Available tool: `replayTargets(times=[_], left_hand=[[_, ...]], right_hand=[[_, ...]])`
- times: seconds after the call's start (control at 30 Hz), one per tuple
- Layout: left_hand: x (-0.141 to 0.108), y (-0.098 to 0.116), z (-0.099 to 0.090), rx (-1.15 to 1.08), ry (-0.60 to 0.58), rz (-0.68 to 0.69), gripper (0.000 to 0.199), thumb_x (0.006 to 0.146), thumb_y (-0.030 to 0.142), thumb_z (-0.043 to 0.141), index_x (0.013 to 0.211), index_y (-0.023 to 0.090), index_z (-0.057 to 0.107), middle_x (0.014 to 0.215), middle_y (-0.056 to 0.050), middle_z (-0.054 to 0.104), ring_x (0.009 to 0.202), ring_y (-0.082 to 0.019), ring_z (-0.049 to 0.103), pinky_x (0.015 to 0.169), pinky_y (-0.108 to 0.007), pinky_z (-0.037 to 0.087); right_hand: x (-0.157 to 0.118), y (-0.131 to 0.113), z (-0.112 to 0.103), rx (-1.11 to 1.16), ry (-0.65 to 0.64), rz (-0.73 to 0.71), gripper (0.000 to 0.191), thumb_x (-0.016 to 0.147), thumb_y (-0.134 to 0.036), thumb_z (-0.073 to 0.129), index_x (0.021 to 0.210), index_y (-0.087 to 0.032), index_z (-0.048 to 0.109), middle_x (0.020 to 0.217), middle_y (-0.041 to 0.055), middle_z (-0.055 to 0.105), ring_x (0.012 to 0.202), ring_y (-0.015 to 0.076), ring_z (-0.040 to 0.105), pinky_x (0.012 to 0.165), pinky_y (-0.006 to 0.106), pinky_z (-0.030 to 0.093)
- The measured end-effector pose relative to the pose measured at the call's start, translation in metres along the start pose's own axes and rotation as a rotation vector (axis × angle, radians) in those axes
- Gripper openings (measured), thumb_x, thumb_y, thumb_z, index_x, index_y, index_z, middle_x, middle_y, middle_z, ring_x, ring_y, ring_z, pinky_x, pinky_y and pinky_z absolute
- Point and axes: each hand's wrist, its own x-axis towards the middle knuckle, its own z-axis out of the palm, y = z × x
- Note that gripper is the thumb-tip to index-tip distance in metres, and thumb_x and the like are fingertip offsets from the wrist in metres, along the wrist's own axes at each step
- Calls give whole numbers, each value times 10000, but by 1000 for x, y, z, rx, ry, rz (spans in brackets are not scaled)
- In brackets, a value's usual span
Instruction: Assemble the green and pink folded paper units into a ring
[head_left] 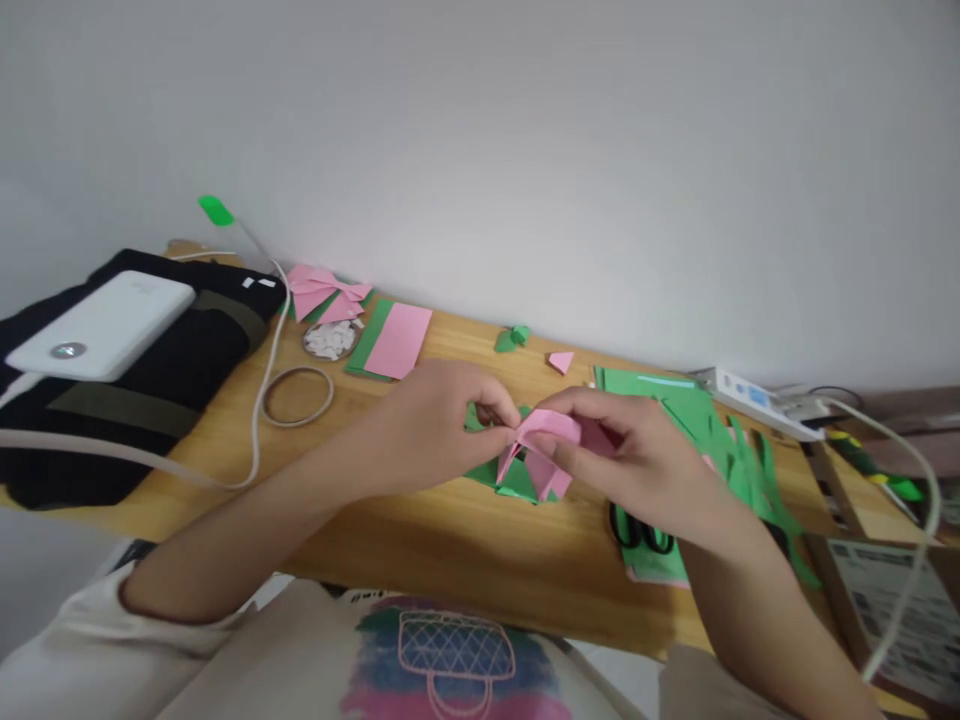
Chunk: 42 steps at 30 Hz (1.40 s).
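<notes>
Above the middle of the wooden table, a folded pink and green paper bow (546, 475) is between my two hands. My left hand (439, 425) has thumb and forefinger pinched together at the bow's gathered middle. On the other side, my right hand (641, 450) grips the upper pink loop between thumb and fingers. Part of the bow's right side is hidden behind the right fingers, and some green paper shows under my left hand. Black-handled scissors (643, 535) lie just below my right hand, partly over green paper.
Another pink and green bow (322, 292) lies at the back left, near a dish of small white pieces (330, 340), stacked pink paper (401, 340) and a tape ring (300, 396). Green sheets (652, 385) and a power strip (757, 400) are right. A white cable (271, 370) crosses the left.
</notes>
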Motion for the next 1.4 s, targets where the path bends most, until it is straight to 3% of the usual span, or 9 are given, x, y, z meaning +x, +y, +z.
replayTargets(times=[0.13,0.27,0.5,0.73,0.93,1.1,1.3,1.4], left_hand=[[10,2,12,18,-3,-40,139,768,143,581,730,177,710,734,42,718,682,-106,626,600,-213,410],[14,4,19,18,-11,-31,144,776,137,565,734,170,699,720,43,704,678,-100,615,609,-212,406],[9,3,17,78,-34,70,106,781,144,586,816,178,680,801,29,692,760,-116,601,673,-218,416],[13,4,18,154,-31,51,261,874,198,518,648,172,646,640,37,628,653,-107,546,654,-241,370],[11,1,19,224,23,113,269,891,188,513,658,172,646,684,23,650,712,-127,541,696,-265,377],[9,1,22,260,31,138,312,904,176,486,618,170,609,682,12,643,739,-144,531,707,-283,380],[12,-5,24,176,99,166,309,872,144,531,571,171,597,655,28,648,709,-128,537,731,-278,385],[12,-11,20,94,14,160,293,896,193,523,626,172,637,728,25,673,750,-118,573,753,-255,403]], right_hand=[[-11,8,0,-35,164,15,143,889,-278,554,815,-231,667,610,-27,614,481,86,477,437,224,342],[-12,11,-1,-69,233,27,162,866,-260,564,744,-232,666,554,-28,594,456,92,458,417,234,321],[-8,16,-1,-24,193,60,164,854,-283,549,745,-242,666,616,2,650,524,133,562,480,272,412],[-7,14,0,-45,162,52,165,859,-278,552,739,-243,660,631,5,669,511,125,560,461,268,396],[-7,10,0,-52,146,72,142,859,-284,560,773,-251,667,662,10,690,602,152,623,485,274,412],[-7,9,2,-79,171,68,143,866,-285,561,765,-255,657,606,-4,671,560,149,606,484,277,414],[-7,10,3,-80,195,78,154,865,-286,560,745,-255,650,575,-10,658,529,145,591,473,281,402],[-8,11,3,-50,181,77,133,857,-281,568,767,-252,661,645,3,685,569,149,609,491,284,415]])
